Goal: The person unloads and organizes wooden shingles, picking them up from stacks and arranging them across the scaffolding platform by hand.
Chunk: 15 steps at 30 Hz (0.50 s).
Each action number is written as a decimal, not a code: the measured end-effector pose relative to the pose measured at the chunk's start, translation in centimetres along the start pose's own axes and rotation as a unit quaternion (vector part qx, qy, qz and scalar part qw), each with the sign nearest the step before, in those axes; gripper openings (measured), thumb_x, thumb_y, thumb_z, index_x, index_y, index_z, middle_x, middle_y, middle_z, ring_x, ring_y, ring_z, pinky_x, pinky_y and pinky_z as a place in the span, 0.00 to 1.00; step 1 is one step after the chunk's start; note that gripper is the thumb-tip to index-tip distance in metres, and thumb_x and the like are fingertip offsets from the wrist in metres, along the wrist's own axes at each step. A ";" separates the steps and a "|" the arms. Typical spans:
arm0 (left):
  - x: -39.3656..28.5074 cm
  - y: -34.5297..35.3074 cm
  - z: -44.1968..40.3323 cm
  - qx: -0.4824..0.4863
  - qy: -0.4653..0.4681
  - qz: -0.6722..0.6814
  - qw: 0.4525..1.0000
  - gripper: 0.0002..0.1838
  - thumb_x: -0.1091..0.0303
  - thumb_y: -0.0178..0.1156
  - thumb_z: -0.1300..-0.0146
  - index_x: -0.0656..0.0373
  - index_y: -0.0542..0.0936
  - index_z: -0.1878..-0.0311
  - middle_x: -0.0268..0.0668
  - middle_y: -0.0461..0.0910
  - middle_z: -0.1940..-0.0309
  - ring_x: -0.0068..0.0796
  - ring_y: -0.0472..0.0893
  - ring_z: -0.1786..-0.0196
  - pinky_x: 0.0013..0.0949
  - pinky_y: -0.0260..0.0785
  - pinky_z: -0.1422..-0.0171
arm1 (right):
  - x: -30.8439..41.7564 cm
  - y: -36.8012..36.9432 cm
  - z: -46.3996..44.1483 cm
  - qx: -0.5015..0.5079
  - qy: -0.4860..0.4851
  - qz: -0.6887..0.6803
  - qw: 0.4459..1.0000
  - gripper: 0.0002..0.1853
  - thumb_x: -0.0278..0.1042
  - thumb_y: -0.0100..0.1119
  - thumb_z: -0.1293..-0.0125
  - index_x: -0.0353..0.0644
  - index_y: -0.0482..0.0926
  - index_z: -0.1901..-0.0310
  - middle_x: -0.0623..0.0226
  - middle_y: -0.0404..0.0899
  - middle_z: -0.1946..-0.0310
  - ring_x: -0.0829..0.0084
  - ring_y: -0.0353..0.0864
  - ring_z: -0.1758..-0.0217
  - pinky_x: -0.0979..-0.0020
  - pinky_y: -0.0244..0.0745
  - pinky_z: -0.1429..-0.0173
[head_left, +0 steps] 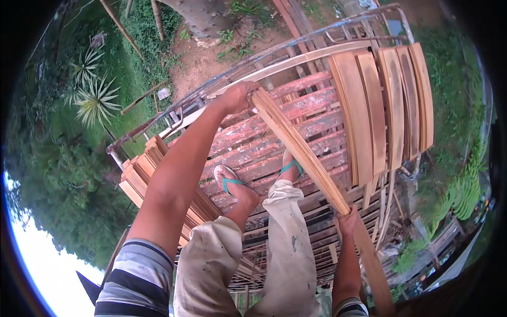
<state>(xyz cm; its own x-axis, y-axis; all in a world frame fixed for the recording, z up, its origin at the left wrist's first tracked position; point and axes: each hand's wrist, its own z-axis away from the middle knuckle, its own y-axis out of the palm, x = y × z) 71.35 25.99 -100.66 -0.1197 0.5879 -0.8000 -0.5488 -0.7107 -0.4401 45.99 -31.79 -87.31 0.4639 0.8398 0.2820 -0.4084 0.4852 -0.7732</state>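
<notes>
A bundle of thin wooden boards (pixel 301 149), seen mostly edge-on, slants across the space in front of my legs. At its far upper end my left hand (pixel 243 97) is closed around the boards. Nearer my body, my right hand (pixel 347 221) grips the lower end, its fingers partly hidden. Just below the right hand a single plank (pixel 373 267) runs toward the bottom edge of the view. To the right of the bundle lie flat stacks of similar boards (pixel 350 119), side by side on the slatted platform (pixel 311 112). More boards (pixel 138 177) are piled beyond my left forearm.
My feet in flip-flops (pixel 228 179) stand on worn, paint-marked slats with gaps between them. A metal rail (pixel 240 70) borders the platform's far side. Lower ground, a tree trunk (pixel 203 17) and greenery lie beyond. Slatted structure (pixel 251 259) shows below and behind my legs.
</notes>
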 end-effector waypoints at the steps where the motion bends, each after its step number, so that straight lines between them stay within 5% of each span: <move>1: -0.5 0.9 -2.5 0.005 0.025 -0.011 1.000 0.31 0.71 0.75 0.48 0.55 0.77 0.39 0.43 0.82 0.44 0.45 0.81 0.41 0.43 0.74 0.36 | -1.6 1.8 0.8 -0.030 0.019 -0.014 0.999 0.23 0.35 0.75 0.51 0.38 0.74 0.57 0.52 0.84 0.66 0.53 0.85 0.61 0.57 0.78 0.54; 6: -4.7 2.5 -12.5 0.035 0.101 -0.053 0.993 0.29 0.74 0.74 0.45 0.54 0.76 0.39 0.41 0.82 0.45 0.41 0.82 0.42 0.40 0.74 0.36 | -2.5 8.6 0.3 -0.150 0.092 -0.082 0.981 0.25 0.31 0.72 0.49 0.40 0.73 0.50 0.51 0.83 0.59 0.43 0.82 0.54 0.51 0.76 0.47; 11: -5.2 4.8 -17.6 0.095 0.064 -0.068 0.991 0.30 0.72 0.74 0.43 0.55 0.74 0.37 0.40 0.82 0.45 0.39 0.80 0.38 0.40 0.72 0.32 | -4.7 13.0 -3.7 -0.143 0.069 -0.102 0.982 0.31 0.19 0.72 0.54 0.38 0.71 0.46 0.47 0.75 0.48 0.41 0.75 0.42 0.51 0.71 0.38; 15: -4.9 3.8 -18.7 0.104 0.071 -0.100 0.987 0.37 0.65 0.79 0.48 0.54 0.74 0.34 0.42 0.84 0.47 0.41 0.82 0.44 0.41 0.74 0.35 | -7.1 12.8 -3.6 -0.106 0.131 -0.412 0.895 0.33 0.18 0.74 0.48 0.37 0.69 0.42 0.59 0.75 0.48 0.64 0.78 0.41 0.65 0.75 0.39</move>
<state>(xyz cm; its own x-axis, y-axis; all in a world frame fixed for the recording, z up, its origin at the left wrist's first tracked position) 85.27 13.15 -106.01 0.1176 0.6377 -0.7613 -0.7093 -0.4826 -0.5138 40.34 -32.40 -101.23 0.7188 0.1176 0.6852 0.3041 0.8330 -0.4621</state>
